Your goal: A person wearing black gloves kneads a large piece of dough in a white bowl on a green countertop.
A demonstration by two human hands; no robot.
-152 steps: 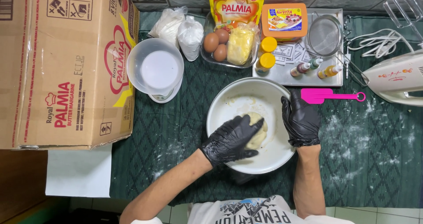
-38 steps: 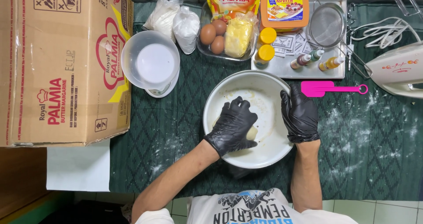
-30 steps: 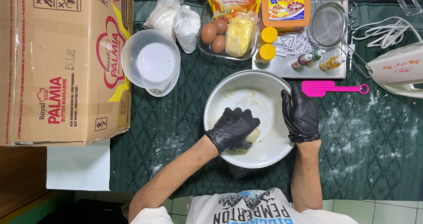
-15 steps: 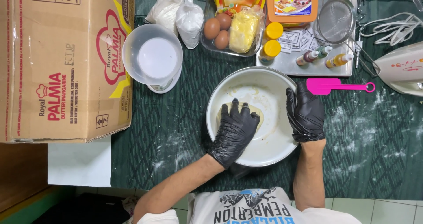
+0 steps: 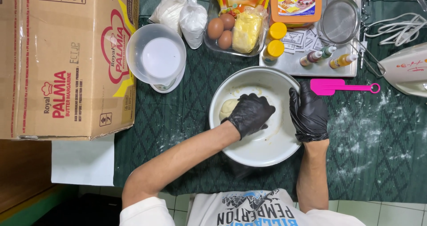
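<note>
A round metal bowl (image 5: 262, 152) sits on the green cloth in front of me. Inside it lies a pale lump of dough (image 5: 228, 107). My left hand (image 5: 250, 113), in a black glove, is closed over the dough and presses it against the bowl's floor, hiding most of it. My right hand (image 5: 307, 113), also gloved in black, grips the bowl's right rim with the fingers hooked over the edge.
A large cardboard box (image 5: 62, 61) stands at the left. Behind the bowl are a white measuring jug (image 5: 155, 57), flour bags (image 5: 180, 13), a tray with eggs (image 5: 221, 29) and butter, a metal tray (image 5: 289, 63) with small bottles, a sieve (image 5: 340, 14), a pink spatula (image 5: 340, 86) and a hand mixer (image 5: 407, 70).
My left hand has opened flat on the dough, then curled into a fist over it and shifted slightly right. The right hand has stayed on the rim.
</note>
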